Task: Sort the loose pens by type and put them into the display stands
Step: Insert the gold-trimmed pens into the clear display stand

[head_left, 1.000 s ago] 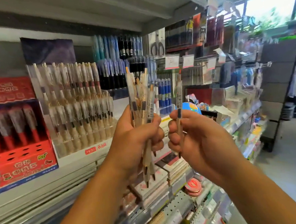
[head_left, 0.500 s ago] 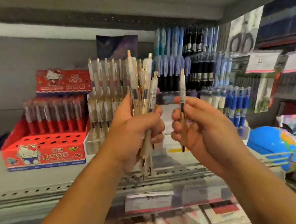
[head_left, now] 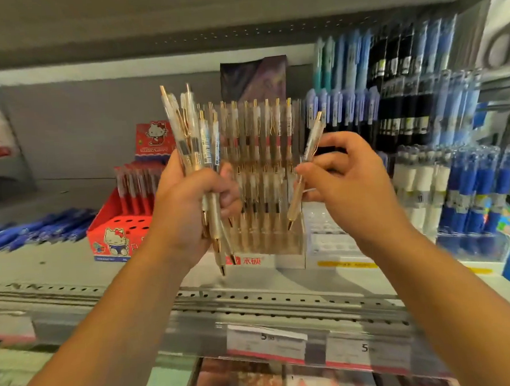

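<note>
Head view: a bundle of slim, clear-barrelled pens [head_left: 196, 148] with gold tips is gripped upright in the fist of the left hand [head_left: 189, 208], tips down. About five can be counted, though blur prevents certainty. One matching pen [head_left: 296, 197] is pinched by the right hand [head_left: 351, 175], tilted, clicker up-right, tip down-left, in front of the clear tiered plastic stand [head_left: 280, 239] on the grey metal shelf [head_left: 58, 264].
</note>
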